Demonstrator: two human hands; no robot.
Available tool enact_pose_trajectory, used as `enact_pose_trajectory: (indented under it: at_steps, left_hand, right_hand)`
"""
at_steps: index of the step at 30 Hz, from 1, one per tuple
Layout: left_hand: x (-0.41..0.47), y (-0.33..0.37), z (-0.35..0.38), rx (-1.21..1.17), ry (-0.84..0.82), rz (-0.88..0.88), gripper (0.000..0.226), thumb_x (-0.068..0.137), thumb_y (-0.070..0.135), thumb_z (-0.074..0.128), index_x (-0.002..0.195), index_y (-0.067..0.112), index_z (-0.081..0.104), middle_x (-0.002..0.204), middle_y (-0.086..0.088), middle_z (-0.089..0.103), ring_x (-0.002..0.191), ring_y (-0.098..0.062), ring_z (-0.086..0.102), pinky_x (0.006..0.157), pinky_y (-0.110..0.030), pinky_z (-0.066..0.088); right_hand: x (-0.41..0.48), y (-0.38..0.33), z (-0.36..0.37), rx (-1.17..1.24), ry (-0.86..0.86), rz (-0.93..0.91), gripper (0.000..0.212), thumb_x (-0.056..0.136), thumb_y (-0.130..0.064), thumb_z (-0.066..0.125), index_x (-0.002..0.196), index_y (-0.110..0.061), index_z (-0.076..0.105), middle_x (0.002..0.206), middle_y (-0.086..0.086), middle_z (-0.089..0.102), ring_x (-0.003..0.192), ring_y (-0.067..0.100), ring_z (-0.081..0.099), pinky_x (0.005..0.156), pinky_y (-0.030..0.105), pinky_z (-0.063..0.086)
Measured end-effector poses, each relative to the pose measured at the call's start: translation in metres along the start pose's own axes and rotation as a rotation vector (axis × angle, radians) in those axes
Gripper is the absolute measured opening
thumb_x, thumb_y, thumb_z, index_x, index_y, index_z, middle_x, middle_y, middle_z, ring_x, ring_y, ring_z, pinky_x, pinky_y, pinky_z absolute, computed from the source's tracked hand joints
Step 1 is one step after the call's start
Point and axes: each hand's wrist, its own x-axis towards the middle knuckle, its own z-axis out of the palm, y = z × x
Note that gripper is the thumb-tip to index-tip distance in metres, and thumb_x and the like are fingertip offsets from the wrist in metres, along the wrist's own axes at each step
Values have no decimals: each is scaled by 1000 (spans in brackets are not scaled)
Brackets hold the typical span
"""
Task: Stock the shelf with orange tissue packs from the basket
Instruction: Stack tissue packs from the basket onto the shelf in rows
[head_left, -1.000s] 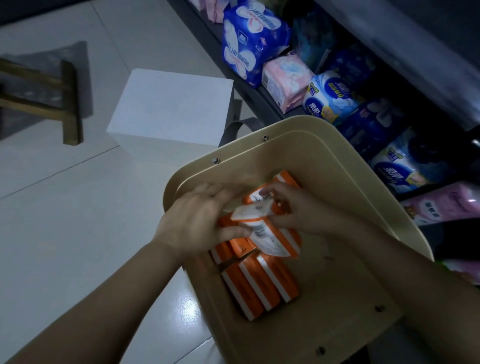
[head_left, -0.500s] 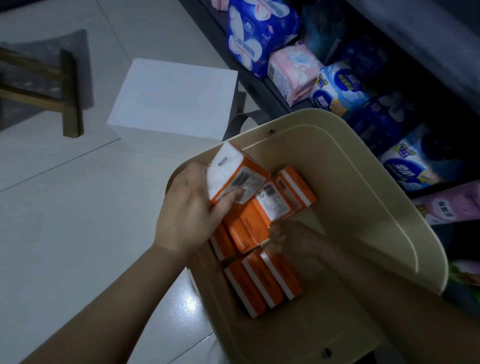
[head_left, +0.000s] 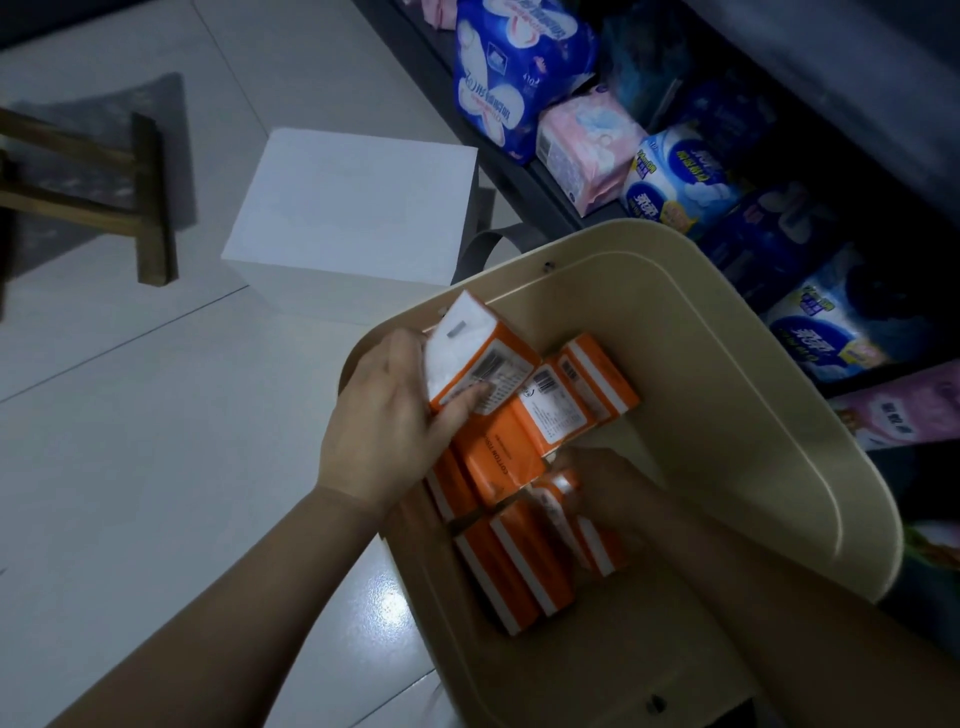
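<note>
Gripping one orange pack (head_left: 480, 358) above the basket (head_left: 727, 374), left hand (head_left: 384, 421); right hand (head_left: 613, 493) curls its fingers (head_left: 584, 470) round a second pack (head_left: 557, 491) inside.

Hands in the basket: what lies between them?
Orange tissue packs, in the head view; the left hand grips one pack, the right hand touches another.

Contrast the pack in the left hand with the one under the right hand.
The upper pack, held by the left hand, is raised at the basket rim, white end and barcode showing. The lower pack, gripped by the right hand, sits deep inside, blurred, mostly covered. Both are orange.
</note>
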Motion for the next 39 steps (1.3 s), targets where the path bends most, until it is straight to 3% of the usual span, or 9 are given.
enact_pose_trajectory:
  at_steps: [4,7,10,14,19,23,30,36,39]
  left_hand:
    - [-1,5,-3,11,-66,-17,47,80,56,60,103,19,41,96,7,45,83,-10,49,63,-25,40]
    - [-1,14,-5,-109,-39,-122,42,82,44,66,103,17,41,94,6,50,81,-11,50,64,-28,41]
    - [-3,18,-5,-390,29,-411,48,80,42,69,113,11,51,100,3,63,86,-15,62,76,-33,53]
    - [-17,47,-18,-803,-144,-636,34,84,38,65,113,19,63,102,-4,72,90,-22,69,78,-47,58]
    - [-35,112,-56,-1059,-271,-484,34,87,43,60,111,18,64,100,-8,73,95,-25,69,80,-44,57]
    - [-50,155,-90,-1151,-261,-359,54,71,57,63,108,19,63,99,-8,72,92,-23,70,67,-33,54]
    - [-79,207,-130,-1135,-163,-227,32,79,22,73,107,20,59,97,-3,72,86,-19,71,64,-32,56]
    - [-92,239,-145,-1162,-146,-126,51,73,29,77,118,21,53,108,-3,69,95,-20,69,80,-43,57]
    - [-98,264,-149,-1200,-129,-105,76,57,41,82,123,25,49,110,-2,68,97,-21,68,82,-45,56]
  right_hand:
    - [-25,-8,-33,256,92,30,47,83,-19,65,127,-22,48,133,4,50,115,20,53,92,40,51]
    - [-51,-24,-61,469,177,-2,55,85,-23,66,135,-21,42,138,2,45,115,15,50,80,25,49]
    - [-82,-40,-89,435,399,-88,54,82,-16,67,132,-20,47,130,3,54,104,10,52,77,22,47]
    - [-132,-66,-109,272,764,-321,48,71,-13,69,118,-21,60,111,-2,61,98,14,59,84,30,49]
    - [-196,-90,-112,-241,947,-630,50,63,-20,70,108,-27,49,108,-1,57,98,16,51,83,28,36]
    - [-240,-96,-111,-366,1074,-738,41,68,-18,66,106,-23,52,113,2,60,107,18,49,97,32,36]
    - [-317,-86,-119,-503,1097,-688,47,77,-24,49,124,-27,46,132,-4,50,125,16,41,108,34,27]
    - [-382,-60,-133,226,1317,-315,61,79,4,56,136,-16,43,135,-4,42,123,12,41,102,16,27]
    - [-412,-62,-138,821,1019,-187,46,89,-18,61,132,-12,45,124,2,55,99,10,55,88,21,40]
